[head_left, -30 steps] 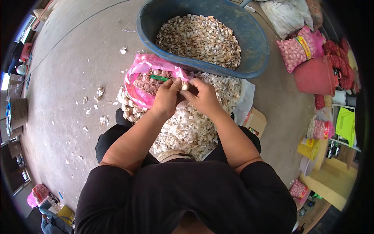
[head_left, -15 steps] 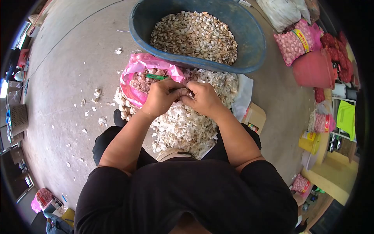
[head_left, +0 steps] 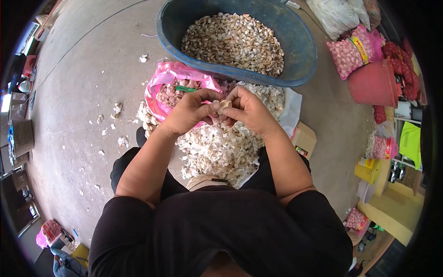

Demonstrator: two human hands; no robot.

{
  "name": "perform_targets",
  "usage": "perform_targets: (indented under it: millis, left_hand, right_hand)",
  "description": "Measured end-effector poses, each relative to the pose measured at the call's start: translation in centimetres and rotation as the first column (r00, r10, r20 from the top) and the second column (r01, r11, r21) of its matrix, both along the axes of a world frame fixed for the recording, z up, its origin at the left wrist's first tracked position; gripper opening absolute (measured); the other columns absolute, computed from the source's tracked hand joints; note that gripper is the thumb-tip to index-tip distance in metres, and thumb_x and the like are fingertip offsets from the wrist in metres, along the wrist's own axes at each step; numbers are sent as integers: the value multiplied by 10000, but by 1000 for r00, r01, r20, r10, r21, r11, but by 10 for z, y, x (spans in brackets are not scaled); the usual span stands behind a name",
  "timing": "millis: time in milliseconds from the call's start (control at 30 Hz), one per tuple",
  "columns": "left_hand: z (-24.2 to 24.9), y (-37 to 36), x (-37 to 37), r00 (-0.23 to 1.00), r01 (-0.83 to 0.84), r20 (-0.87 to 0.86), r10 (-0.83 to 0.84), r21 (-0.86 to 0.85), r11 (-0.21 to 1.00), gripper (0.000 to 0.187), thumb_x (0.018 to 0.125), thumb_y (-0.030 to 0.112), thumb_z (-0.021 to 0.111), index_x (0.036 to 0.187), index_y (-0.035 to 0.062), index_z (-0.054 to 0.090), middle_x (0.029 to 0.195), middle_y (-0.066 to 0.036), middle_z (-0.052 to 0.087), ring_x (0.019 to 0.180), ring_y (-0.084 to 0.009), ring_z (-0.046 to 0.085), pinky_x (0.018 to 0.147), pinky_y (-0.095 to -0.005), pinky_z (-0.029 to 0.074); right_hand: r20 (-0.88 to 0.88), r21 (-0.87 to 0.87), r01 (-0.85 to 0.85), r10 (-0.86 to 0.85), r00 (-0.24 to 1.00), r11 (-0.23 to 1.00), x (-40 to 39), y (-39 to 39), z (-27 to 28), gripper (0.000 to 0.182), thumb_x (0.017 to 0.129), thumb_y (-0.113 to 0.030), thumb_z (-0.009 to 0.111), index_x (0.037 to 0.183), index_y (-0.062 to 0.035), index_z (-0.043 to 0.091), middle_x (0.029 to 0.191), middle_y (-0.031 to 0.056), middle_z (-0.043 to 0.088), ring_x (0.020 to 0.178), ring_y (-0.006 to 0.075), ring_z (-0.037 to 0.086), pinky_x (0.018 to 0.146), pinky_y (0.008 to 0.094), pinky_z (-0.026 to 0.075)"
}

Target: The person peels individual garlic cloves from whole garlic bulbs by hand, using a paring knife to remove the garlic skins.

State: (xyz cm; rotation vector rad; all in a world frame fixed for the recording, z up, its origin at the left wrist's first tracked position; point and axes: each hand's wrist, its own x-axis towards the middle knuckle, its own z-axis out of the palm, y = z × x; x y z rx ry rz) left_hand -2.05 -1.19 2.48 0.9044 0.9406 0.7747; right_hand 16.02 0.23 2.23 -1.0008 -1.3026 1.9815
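Between my two hands is a pale piece of garlic (head_left: 224, 106), pinched by the fingertips of both. My left hand (head_left: 194, 110) grips it from the left, and my right hand (head_left: 248, 111) closes on its other side. Under them lies a heap of papery garlic skins (head_left: 219, 152). Just beyond my left hand stands an open pink bag (head_left: 152, 92) of garlic bulbs (head_left: 170, 95), with a green strip (head_left: 186, 89) across them. Farther out, a large blue tub (head_left: 300, 51) holds many loose garlic cloves (head_left: 235, 44).
Loose bulbs (head_left: 146, 117) lie left of the skins, and scraps dot the concrete floor (head_left: 69, 120). A cardboard box (head_left: 304, 141) sits by my right knee. At the right are a red bucket (head_left: 373, 83), a full garlic bag (head_left: 350, 51) and a yellow tub (head_left: 367, 169).
My hands have parted slightly and the fingers have turned, so the pale garlic piece now shows between them. The whole view has shifted a little.
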Motion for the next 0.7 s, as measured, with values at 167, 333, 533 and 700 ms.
perform_targets:
  millis: [167, 333, 533, 700]
  left_hand:
    - [-18, -1, 0, 997, 51, -57, -46, 80, 996, 223, 774, 206, 606, 824, -9, 570, 685, -29, 567, 595, -91, 531, 556, -209, 444]
    - [-22, 0, -6, 984, -6, 178, 14, -50, 999, 221, 785, 202, 596, 874, 1, 575, 734, -38, 583, 596, -89, 531, 552, -201, 449]
    - [-10, -1, 1, 942, -74, 302, 148, -241, 968, 190, 805, 199, 565, 846, 14, 585, 690, -31, 572, 569, -86, 524, 523, -200, 435]
    - [-14, -14, 17, 819, 168, -572, 51, 323, 931, 222, 755, 150, 583, 920, 2, 562, 739, -87, 585, 627, -188, 572, 584, -279, 471]
  right_hand:
    - [61, 44, -63, 61, 996, 997, -3, -2, -5, 120, 801, -57, 537, 811, -34, 420, 696, 73, 568, 566, 107, 548, 484, 218, 454]
    - [-64, -62, -29, 25, 998, 998, 3, -4, 1, 85, 807, -62, 522, 809, -31, 443, 683, 61, 558, 527, 108, 539, 468, 210, 442]
    - [-196, -305, 141, -207, 958, 942, 4, 1, -9, 90, 832, -124, 452, 859, -42, 478, 738, 82, 568, 630, 174, 570, 565, 297, 476]
    - [-117, -728, 188, -389, 914, 659, -11, -16, -53, 204, 824, -257, 432, 904, -76, 484, 843, 86, 559, 727, 220, 566, 651, 367, 486]
